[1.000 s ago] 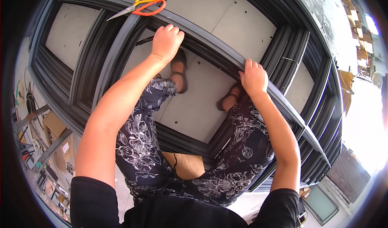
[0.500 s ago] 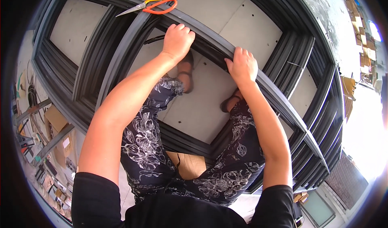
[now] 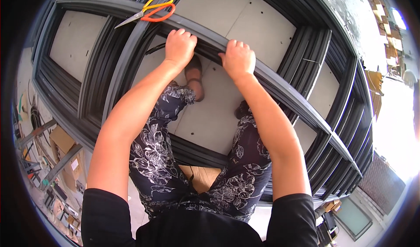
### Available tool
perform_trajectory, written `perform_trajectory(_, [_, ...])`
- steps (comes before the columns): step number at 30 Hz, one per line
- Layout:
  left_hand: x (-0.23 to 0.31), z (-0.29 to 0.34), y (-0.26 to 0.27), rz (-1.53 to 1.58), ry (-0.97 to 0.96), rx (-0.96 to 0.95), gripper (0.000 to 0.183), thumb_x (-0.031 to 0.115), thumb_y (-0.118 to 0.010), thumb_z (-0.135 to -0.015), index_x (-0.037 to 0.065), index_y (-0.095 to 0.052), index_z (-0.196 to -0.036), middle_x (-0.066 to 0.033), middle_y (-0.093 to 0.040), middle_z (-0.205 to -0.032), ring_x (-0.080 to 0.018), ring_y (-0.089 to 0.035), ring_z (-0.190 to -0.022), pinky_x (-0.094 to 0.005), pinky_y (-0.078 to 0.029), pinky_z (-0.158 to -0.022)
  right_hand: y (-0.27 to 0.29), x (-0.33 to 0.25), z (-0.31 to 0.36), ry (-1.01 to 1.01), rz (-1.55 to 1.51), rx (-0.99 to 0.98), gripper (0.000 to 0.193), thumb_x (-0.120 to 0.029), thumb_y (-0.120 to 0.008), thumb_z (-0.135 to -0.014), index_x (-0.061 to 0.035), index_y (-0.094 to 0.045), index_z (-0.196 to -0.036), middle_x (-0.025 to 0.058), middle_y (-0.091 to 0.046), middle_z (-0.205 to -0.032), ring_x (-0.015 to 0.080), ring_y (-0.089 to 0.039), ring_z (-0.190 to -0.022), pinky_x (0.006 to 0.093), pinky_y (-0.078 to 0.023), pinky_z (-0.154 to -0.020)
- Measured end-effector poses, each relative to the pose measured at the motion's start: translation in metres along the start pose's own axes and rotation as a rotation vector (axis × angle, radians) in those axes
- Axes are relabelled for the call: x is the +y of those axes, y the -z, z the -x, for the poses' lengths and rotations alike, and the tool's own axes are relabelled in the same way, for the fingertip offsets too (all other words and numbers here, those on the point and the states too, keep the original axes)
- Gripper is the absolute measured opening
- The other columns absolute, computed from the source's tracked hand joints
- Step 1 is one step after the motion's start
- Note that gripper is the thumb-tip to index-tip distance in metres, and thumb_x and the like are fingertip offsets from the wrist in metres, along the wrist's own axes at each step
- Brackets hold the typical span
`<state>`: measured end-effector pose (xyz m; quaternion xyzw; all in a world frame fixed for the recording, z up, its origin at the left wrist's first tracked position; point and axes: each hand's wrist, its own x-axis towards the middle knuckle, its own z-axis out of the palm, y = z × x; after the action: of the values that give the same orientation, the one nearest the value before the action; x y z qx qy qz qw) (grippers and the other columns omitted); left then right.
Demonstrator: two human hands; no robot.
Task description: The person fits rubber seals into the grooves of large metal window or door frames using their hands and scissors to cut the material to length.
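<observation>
Both of my hands grip the same long dark grey bar (image 3: 201, 30) of a large frame lying on top of a stack. My left hand (image 3: 180, 49) has its fingers curled over the bar, left of the middle. A short way to its right, my right hand (image 3: 239, 59) is closed over the bar too, thumb pointing left. The undersides of the fingers are hidden. Scissors (image 3: 141, 14) with one yellow and one orange handle loop rest on the frame beyond my left hand, blades to the left. A thin black strip (image 3: 154, 49) shows inside the opening beside my left hand.
I stand inside the frames' opening, my shoes (image 3: 194, 74) on the pale tiled floor (image 3: 210, 102). More stacked dark frames (image 3: 306, 58) surround me. Behind my legs is a piece of brown cardboard (image 3: 203, 177). Cartons (image 3: 65, 139) and clutter lie at the left.
My right hand has slid left along the bar, closer to my left hand. My right leg has shifted left. The whole view has moved slightly; the scissors remain on the frame.
</observation>
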<state>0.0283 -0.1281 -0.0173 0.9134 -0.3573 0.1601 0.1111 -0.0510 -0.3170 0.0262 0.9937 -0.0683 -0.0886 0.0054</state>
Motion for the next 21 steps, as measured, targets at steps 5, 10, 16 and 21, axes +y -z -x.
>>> perform_trajectory(5, [0.0,-0.004,0.002,-0.011,0.011,-0.034,0.006,0.011,-0.069,-0.069,0.011,-0.064,-0.067,-0.0038,-0.059,-0.068,-0.0248,-0.059,-0.078,-0.0392,-0.046,-0.069,-0.003,0.011,0.006,0.047,0.011,0.066,0.045,-0.043,-0.072,-0.085,-0.0052,-0.059,-0.105,0.0075,-0.067,-0.101,0.0234,-0.065,-0.101,0.0382,-0.053,-0.081])
perform_trajectory(10, [-0.006,-0.003,0.01,-0.031,0.044,-0.124,0.008,0.016,-0.074,-0.07,0.011,-0.068,-0.072,-0.0019,-0.065,-0.074,-0.0237,-0.06,-0.081,-0.0389,-0.045,-0.073,0.001,0.06,0.041,-0.018,0.017,0.031,0.04,-0.039,-0.078,-0.079,-0.0095,-0.058,-0.097,0.0056,-0.069,-0.095,0.0234,-0.067,-0.097,0.0387,-0.053,-0.082])
perform_trajectory(16, [-0.002,-0.004,0.02,0.001,0.085,-0.134,0.013,0.019,-0.078,-0.07,0.012,-0.072,-0.079,-0.0003,-0.066,-0.076,-0.0233,-0.06,-0.087,-0.039,-0.046,-0.074,-0.009,0.143,0.101,-0.079,0.055,0.086,0.041,-0.036,-0.082,-0.074,-0.0085,-0.058,-0.092,0.0079,-0.069,-0.092,0.0263,-0.066,-0.097,0.0395,-0.051,-0.086])
perform_trajectory(21, [0.013,0.006,0.026,0.004,0.43,-0.044,0.029,0.018,-0.081,-0.07,0.009,-0.061,-0.089,-0.0109,-0.057,-0.09,-0.0327,-0.059,-0.09,-0.0472,-0.05,-0.07,-0.008,0.176,0.122,-0.194,0.033,0.007,0.041,-0.031,-0.083,-0.073,-0.0072,-0.059,-0.096,0.0104,-0.069,-0.097,0.0296,-0.065,-0.1,0.0413,-0.05,-0.089])
